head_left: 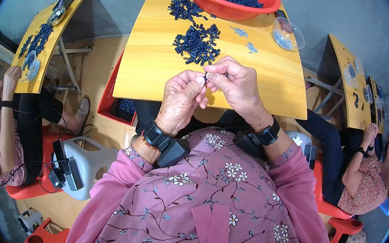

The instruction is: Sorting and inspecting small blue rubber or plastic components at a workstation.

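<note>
My left hand [182, 96] and my right hand [235, 86] meet above the near edge of the yellow wooden table [147, 74]. Between the pinched fingertips of both hands is a small dark piece [205, 76], mostly hidden; it resembles the small dark blue tubular parts nearby. Just beyond my fingers lies a loose pile of these dark tubular parts [197, 43]. A smaller pile of dark parts [184, 10] sits farther back. To their right are two little heaps of tiny silvery pieces [251, 48].
A red basin [227, 10] full of dark parts stands at the table's far edge. Beside it is a clear plastic bowl [287, 35] with small silvery pieces. Below the table's left side is a red crate [108, 96]. Co-workers sit at tables left and right; a grey stool [83, 161] stands at left.
</note>
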Action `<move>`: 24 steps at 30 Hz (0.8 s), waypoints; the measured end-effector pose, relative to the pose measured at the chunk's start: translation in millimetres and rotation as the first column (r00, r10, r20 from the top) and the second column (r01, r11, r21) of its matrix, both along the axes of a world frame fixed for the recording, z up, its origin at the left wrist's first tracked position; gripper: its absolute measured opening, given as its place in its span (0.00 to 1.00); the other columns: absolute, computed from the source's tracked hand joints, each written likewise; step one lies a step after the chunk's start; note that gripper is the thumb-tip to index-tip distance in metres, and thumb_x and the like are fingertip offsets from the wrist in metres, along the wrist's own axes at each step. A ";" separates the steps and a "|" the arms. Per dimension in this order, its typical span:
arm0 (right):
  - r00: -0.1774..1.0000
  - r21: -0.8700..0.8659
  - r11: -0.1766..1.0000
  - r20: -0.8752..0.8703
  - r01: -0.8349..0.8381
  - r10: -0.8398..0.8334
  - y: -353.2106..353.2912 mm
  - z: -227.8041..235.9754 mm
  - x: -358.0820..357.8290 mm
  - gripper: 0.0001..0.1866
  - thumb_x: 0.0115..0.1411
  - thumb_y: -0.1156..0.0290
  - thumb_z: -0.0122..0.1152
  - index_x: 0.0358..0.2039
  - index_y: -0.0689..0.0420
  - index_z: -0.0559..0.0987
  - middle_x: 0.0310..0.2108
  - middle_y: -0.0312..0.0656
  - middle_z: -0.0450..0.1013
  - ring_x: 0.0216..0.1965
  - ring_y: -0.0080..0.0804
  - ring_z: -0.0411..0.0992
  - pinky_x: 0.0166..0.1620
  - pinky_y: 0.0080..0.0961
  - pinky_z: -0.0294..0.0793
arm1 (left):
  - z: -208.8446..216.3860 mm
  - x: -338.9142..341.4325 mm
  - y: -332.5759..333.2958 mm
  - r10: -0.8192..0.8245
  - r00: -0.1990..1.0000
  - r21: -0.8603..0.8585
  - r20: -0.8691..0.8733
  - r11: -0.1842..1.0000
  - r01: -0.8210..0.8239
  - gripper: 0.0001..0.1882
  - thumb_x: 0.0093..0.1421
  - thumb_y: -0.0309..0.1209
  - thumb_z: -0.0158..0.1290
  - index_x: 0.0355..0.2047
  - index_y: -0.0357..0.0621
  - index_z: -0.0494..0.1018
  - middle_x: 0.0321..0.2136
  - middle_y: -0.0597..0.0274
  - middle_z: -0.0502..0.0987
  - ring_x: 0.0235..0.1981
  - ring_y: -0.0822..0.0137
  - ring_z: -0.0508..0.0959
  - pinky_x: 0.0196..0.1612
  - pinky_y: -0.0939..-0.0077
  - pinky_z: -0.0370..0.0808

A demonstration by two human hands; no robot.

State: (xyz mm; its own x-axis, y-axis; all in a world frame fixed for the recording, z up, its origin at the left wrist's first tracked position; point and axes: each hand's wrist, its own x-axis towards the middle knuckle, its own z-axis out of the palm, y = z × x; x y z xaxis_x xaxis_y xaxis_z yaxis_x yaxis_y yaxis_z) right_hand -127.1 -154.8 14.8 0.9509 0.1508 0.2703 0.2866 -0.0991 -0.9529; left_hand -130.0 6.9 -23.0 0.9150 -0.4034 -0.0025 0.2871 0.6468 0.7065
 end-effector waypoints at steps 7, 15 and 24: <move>0.986 -0.056 0.997 0.161 0.060 -0.050 3.2 -2.4 -10.1 0.05 0.60 0.82 0.59 0.36 0.66 0.79 0.31 0.37 0.72 0.28 0.19 0.73 0.33 0.16 0.73 | 5.4 -7.2 -4.5 0.022 0.999 -0.022 -0.028 0.999 -0.023 0.07 0.67 0.31 0.50 0.37 0.38 0.71 0.27 0.64 0.73 0.21 0.79 0.66 0.25 0.81 0.70; 0.997 -0.006 1.000 0.077 -0.013 0.014 -1.0 -5.0 -8.8 0.05 0.59 0.82 0.60 0.36 0.65 0.80 0.31 0.37 0.72 0.30 0.20 0.73 0.34 0.17 0.73 | 1.0 -8.6 -7.7 0.035 0.999 -0.057 -0.019 0.998 -0.036 0.07 0.67 0.30 0.50 0.37 0.38 0.71 0.28 0.62 0.75 0.22 0.79 0.67 0.25 0.81 0.70; 0.995 0.058 0.995 -0.044 -0.086 0.089 -13.3 -10.7 -6.9 0.07 0.59 0.82 0.59 0.38 0.64 0.79 0.31 0.34 0.72 0.30 0.17 0.72 0.35 0.15 0.73 | 2.3 -9.1 -10.8 0.030 0.999 0.051 -0.022 0.998 -0.029 0.08 0.66 0.33 0.51 0.34 0.42 0.71 0.23 0.70 0.70 0.19 0.80 0.64 0.23 0.83 0.66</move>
State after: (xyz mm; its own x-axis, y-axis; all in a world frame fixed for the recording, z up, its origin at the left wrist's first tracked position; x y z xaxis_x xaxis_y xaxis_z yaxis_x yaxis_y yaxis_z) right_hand -134.0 -168.1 4.2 0.9465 0.2199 0.2364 0.2471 -0.0221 -0.9687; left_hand -139.0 -4.0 -20.7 0.9259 -0.3752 -0.0435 0.2850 0.6184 0.7323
